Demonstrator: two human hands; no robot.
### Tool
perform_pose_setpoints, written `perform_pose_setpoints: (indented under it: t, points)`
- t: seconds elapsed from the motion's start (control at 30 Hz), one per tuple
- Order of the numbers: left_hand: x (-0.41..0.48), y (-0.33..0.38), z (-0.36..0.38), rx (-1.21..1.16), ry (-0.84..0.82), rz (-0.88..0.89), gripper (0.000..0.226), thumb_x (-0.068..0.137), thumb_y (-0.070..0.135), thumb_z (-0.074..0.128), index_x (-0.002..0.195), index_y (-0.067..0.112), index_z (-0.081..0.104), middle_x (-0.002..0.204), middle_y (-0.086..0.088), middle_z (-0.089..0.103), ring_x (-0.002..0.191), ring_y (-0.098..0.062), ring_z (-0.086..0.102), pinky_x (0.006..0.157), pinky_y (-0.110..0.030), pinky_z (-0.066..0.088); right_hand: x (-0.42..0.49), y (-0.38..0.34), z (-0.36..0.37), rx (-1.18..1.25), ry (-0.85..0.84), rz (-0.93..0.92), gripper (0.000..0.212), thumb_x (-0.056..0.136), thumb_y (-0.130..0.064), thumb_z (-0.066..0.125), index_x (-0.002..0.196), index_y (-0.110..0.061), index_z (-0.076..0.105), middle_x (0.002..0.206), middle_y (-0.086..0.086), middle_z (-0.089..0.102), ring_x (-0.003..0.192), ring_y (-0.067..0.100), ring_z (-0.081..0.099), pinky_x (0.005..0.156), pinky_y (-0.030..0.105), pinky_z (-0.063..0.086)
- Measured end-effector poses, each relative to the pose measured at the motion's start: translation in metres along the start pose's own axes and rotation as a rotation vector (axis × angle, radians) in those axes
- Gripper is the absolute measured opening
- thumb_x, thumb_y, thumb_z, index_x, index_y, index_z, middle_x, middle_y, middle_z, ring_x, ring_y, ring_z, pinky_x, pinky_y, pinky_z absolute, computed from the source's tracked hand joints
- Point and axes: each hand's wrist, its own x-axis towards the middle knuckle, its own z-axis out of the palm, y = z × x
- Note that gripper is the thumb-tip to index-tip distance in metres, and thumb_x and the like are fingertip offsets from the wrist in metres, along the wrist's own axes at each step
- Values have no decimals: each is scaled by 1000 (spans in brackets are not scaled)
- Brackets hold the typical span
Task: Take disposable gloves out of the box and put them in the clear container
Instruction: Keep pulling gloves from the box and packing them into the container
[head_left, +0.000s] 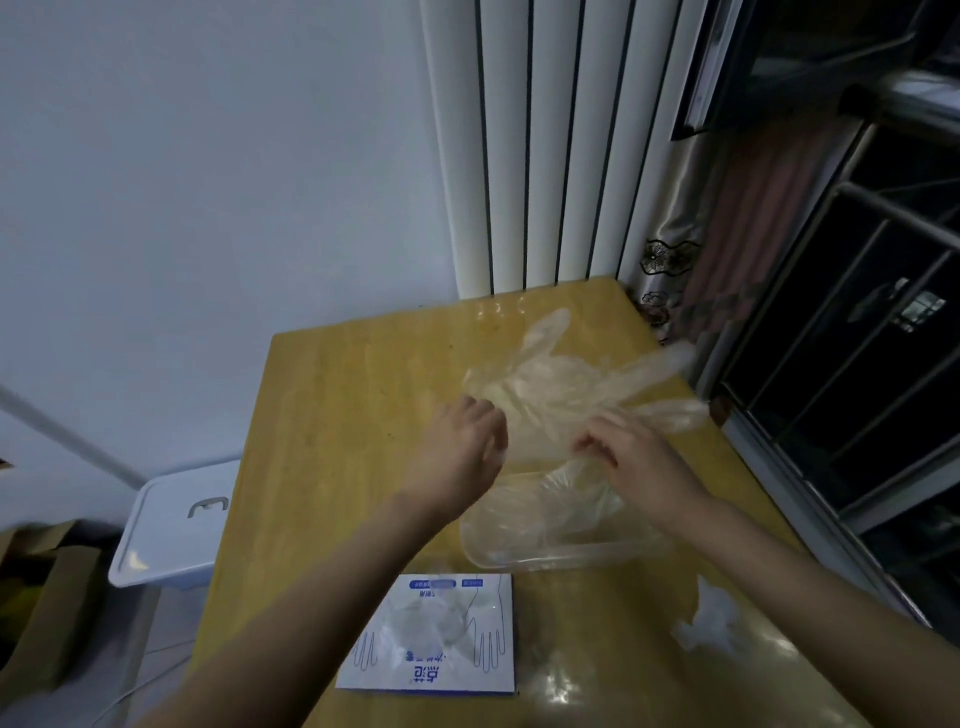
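A clear disposable glove (561, 384) is stretched flat in the air above the wooden table (337, 441), its fingers pointing to the far right. My left hand (462, 452) grips its cuff edge at the left, and my right hand (628, 452) pinches the cuff at the right. Just below the hands sits the clear container (561, 556) with crumpled gloves (566, 504) in it. The white and blue glove box (436, 634) lies flat near the table's front edge, with a glove poking from its opening.
A crumpled bit of clear plastic (711, 618) lies on the table at the right. A white lidded bin (171, 525) stands left of the table, beside cardboard boxes (47, 597). A white radiator (545, 145) and a window grille (857, 338) lie behind and to the right.
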Motion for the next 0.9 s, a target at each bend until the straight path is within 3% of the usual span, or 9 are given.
perform_pose_setpoints:
  t: [0.17, 0.27, 0.4, 0.43, 0.5, 0.57, 0.63, 0.77, 0.9]
  points:
    - [-2, -4, 53, 264, -364, 73, 18, 92, 9, 44, 102, 14, 58, 109, -4, 58, 102, -22, 47, 89, -30, 31, -9, 26, 45, 9, -357, 167, 26, 88, -4, 54, 89, -29, 60, 94, -12, 54, 91, 7, 52, 76, 18, 41]
    - [3, -6, 77, 464, -562, 141, 21, 93, 8, 47, 111, 12, 58, 114, -7, 57, 109, -25, 47, 99, -37, 31, -6, 39, 66, 78, -513, 348, 23, 89, -6, 51, 87, -26, 64, 92, -6, 59, 90, 13, 56, 74, 20, 40]
    - [3, -5, 98, 586, -835, 110, 25, 95, 8, 47, 117, 7, 58, 122, -10, 59, 119, -27, 48, 110, -41, 24, 1, 47, 77, 32, -812, 364, 24, 90, -14, 60, 114, -12, 63, 115, 5, 62, 101, 17, 58, 88, 25, 46]
    - [5, -5, 102, 566, -893, 74, 26, 95, 8, 47, 119, 7, 57, 124, -11, 57, 121, -27, 47, 113, -42, 21, 2, 48, 76, 26, -835, 368, 27, 90, -20, 62, 116, -12, 62, 118, 5, 63, 104, 17, 59, 92, 28, 47]
    - [8, -5, 108, 518, -896, 34, 26, 95, 8, 47, 119, 7, 56, 122, -12, 58, 119, -27, 49, 112, -42, 22, 7, 47, 72, 61, -699, 379, 26, 92, -25, 59, 116, -14, 64, 115, 2, 65, 102, 15, 61, 91, 29, 49]
    - [13, -4, 110, 483, -782, 32, 23, 95, 8, 47, 116, 7, 55, 118, -11, 58, 110, -25, 53, 100, -35, 35, 9, 47, 70, 43, -465, 367, 23, 95, -19, 55, 116, -17, 64, 114, 0, 65, 102, 14, 61, 88, 26, 49]
    - [13, -5, 116, 407, -718, 12, 25, 95, 10, 46, 119, 8, 53, 120, -12, 53, 107, -26, 52, 90, -34, 40, 10, 50, 73, -23, -428, 298, 25, 95, -13, 53, 117, -18, 62, 121, -1, 61, 105, 14, 59, 87, 25, 47]
    - [-1, -9, 139, 387, -979, 20, 36, 98, 22, 46, 133, 13, 50, 141, -13, 38, 126, -34, 41, 104, -42, 34, 12, 60, 91, -120, -729, 252, 40, 91, -1, 54, 128, -15, 53, 138, 1, 45, 121, 19, 48, 93, 26, 41]
    - [-3, -15, 158, 324, -1147, -61, 42, 98, 31, 45, 136, 13, 47, 146, -14, 37, 133, -31, 38, 108, -47, 30, 16, 74, 111, -249, -909, 222, 42, 87, -3, 61, 128, -12, 53, 141, 5, 43, 126, 24, 46, 97, 31, 39]
